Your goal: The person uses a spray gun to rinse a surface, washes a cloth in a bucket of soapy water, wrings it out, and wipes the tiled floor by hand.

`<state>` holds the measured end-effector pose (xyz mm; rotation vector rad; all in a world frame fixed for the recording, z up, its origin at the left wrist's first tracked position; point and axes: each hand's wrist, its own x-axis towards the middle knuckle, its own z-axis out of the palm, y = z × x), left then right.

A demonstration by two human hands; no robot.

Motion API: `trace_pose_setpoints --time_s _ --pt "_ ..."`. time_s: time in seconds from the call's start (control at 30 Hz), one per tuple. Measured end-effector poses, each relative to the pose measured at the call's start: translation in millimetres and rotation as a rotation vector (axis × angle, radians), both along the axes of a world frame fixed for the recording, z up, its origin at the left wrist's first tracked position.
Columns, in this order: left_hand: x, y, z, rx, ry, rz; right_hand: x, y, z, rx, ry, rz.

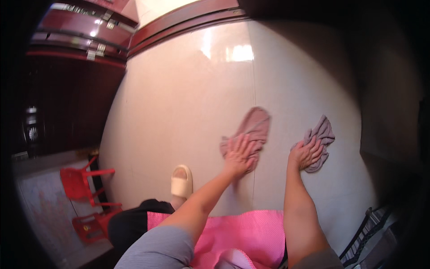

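Pressed flat on a crumpled pink cloth [257, 124] is my left hand [240, 154], its fingers spread over the fabric. The cloth lies on the glossy pale tiled floor [174, 101]. Further right, my right hand [306, 154] rests palm down on a second, mauve-grey cloth [324, 131], also bunched on the floor. The two cloths lie apart, with a floor joint passing beside the left one. Neither palm's underside can be seen, and neither hand visibly grips the fabric.
A cream slipper [181, 183] on my foot is left of my left forearm. Red plastic chairs [75, 184] stand at the lower left, below dark glossy furniture [67, 101]. A dark red threshold [188, 23] crosses the top. At the lower right is a black metal rack [361, 232].
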<state>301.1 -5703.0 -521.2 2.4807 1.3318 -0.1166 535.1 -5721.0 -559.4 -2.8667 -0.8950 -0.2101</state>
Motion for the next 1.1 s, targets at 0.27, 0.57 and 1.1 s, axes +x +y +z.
trace_pose_setpoints --time_s 0.27,0.57,1.1 --pt "-60 -137 0 0.007 0.076 0.161 -5 -6 -4 0.057 -0.024 0.034" --pt "7 -24 -13 0.053 -0.267 -0.412 11 -24 -28 -0.032 -0.142 0.153" --pt "-534 -21 -46 0.004 0.283 1.153 -234 16 -22 0.049 -0.054 0.309"
